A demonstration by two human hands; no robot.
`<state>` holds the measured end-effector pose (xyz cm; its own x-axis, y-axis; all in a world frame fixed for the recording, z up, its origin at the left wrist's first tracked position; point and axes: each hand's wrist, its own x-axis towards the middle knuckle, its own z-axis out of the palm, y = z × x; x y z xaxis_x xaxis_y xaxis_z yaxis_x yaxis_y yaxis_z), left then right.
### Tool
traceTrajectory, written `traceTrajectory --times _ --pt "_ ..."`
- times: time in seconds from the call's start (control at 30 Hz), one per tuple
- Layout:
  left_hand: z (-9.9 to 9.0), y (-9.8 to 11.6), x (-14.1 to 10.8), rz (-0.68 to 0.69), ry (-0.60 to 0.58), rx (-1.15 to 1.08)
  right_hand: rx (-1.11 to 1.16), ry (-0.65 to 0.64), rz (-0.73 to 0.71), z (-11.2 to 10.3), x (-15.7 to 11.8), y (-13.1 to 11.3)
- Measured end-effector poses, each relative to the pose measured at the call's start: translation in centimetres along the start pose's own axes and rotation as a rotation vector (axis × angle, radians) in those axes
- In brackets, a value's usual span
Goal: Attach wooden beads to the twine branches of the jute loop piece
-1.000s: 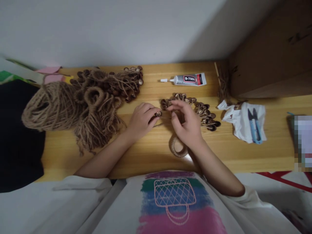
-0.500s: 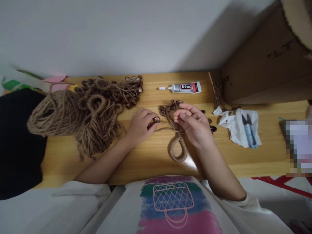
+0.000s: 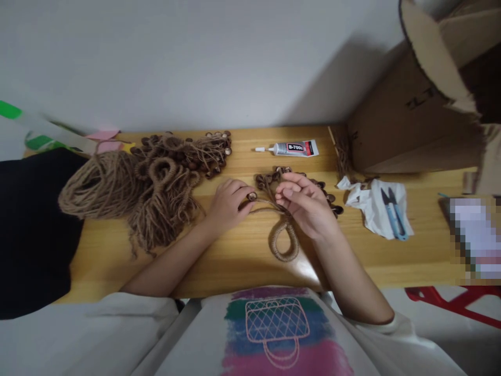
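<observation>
A small brown shell-like cap (image 3: 251, 197) with a pale centre is pinched between the thumb and fingers of my left hand (image 3: 230, 206). Strands of twine (image 3: 264, 210) run from there to a hanger with a wrapped rope loop (image 3: 285, 256), which lies on the table. Over the hanger's top, my right hand (image 3: 309, 204) has its thumb and fingertips pressed together; whatever they hold is too small to name. More brown caps (image 3: 260, 180) on cords fan out behind and beside this hand, partly covered by it.
Left, a twine bundle (image 3: 104, 185) adjoins finished-looking rope hangers (image 3: 160, 209) and a black cloth (image 3: 35, 230). A glue tube (image 3: 295, 148) lies behind my hands. Rightward are blue thread snips (image 3: 395, 214) on white plastic (image 3: 376, 209), an open carton (image 3: 395, 125) and a blurred-out phone-like object (image 3: 475, 235).
The view has shifted slightly, showing more of the carton's open top. My left hand keeps its pinch on the cap, and my right fingers stay pressed together in nearly the same place.
</observation>
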<state>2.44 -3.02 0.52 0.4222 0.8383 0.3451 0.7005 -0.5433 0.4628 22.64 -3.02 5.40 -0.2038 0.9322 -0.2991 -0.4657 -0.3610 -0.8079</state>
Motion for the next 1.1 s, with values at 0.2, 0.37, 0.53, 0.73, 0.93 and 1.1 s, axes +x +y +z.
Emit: traceTrajectory --times 0.2,0.37,0.53,0.73,0.93,1.1 --pt "-0.1 0.3 0.0 -0.006 0.003 0.058 0.043 -0.002 0.019 0.6 -0.5 -0.2" --pt "-0.1 0.4 0.1 -0.072 -0.016 0.085 0.022 -0.005 -0.007 0.9 -0.9 -0.2" --pt "-1.9 2.3 0.3 -0.028 0.086 -0.078 -0.050 -0.063 -0.101 1.0 -2.0 -0.6" --pt "-7.0 8.7 0.1 -0.012 0.258 -0.406 -0.103 -0.168 -0.226 2.5 -5.5 -2.3" --pt "-8.3 11.9 -0.8 -0.170 0.344 -0.592 -0.164 -0.217 -0.295 3.2 -8.6 -2.8" --pt "-7.7 12.6 -1.4 -0.182 0.427 -0.657 -0.167 -0.263 -0.323 2.9 -10.0 -2.7"
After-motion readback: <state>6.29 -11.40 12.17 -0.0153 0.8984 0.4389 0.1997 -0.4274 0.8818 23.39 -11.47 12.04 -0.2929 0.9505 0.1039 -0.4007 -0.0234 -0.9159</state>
